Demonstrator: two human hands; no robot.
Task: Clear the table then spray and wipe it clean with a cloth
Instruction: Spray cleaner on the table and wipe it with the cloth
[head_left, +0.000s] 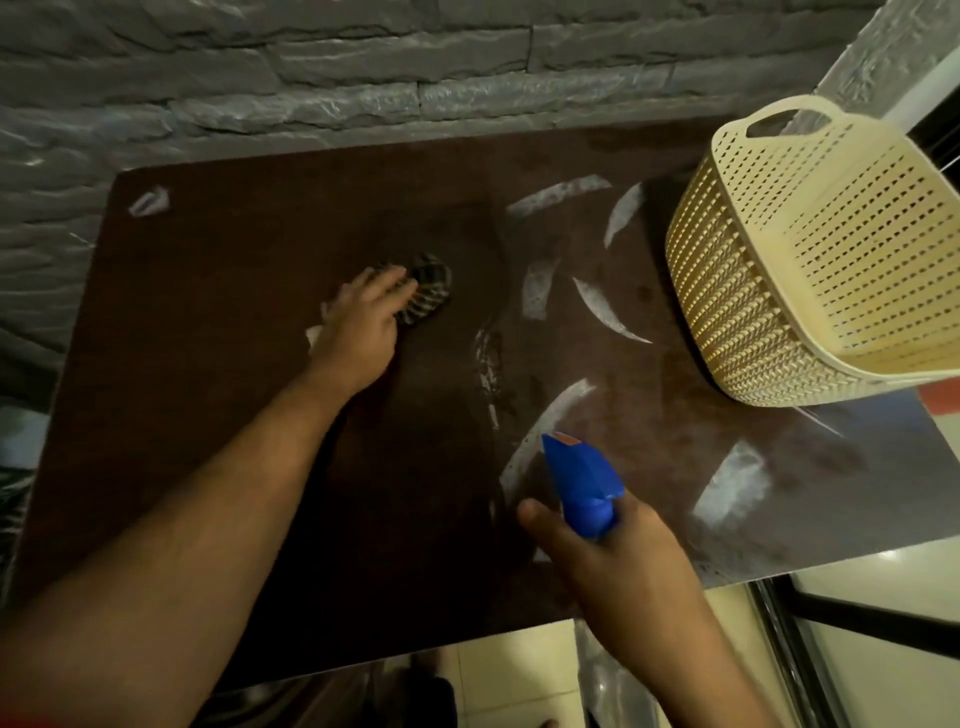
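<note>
I look down on a dark brown bench (218, 415) set against a grey stone-pattern wall (260, 67). Pale streaks of sprayed cleaner (550, 291) smear the bench beyond my right fingers and to the right of my left ones. A cream perforated plastic basket (810, 270) sits on the bench's far right corner, well beyond and to the right of my right hand. My left hand (358, 327) reaches out to the middle of the bench, fingers fairly straight and pressed flat on a dark checked cloth (428, 286), which pokes out past the fingertips. My right hand (613, 561), nearer to me, has its fingers curled around a blue spray bottle (582, 483); only the trigger head shows, nozzle pointing away over the streaks.
</note>
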